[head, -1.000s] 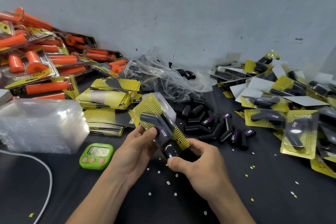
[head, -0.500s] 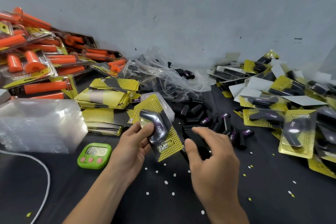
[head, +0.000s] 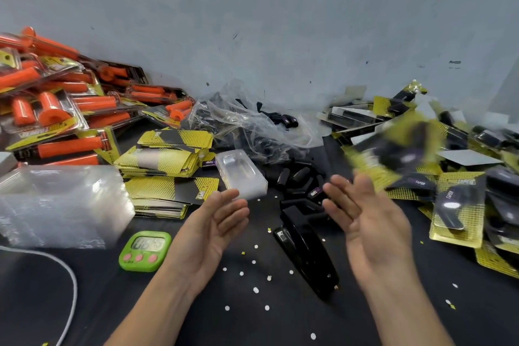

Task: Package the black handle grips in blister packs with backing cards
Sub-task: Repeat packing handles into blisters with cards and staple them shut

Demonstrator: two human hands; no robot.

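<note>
From my remote station I saw both hands hanging empty above the black tabletop [head: 238,329]. The left hand [head: 213,230] was released, fingers straight and palm inward, and the right hand [head: 368,222] likewise. A blurred yellow-and-black blister pack [head: 393,152] showed beyond the right fingertips, over the heap of finished yellow-carded packs [head: 457,213]. Loose black rubber handle grips [head: 297,180] lay near a crumpled clear plastic bag [head: 252,126]. A clear plastic blister shell [head: 241,174] sat beside stacked yellow backing cards [head: 168,160]. A black stapler [head: 306,250] lay between the wrists, with a green digital timer [head: 144,250] to the left.
</note>
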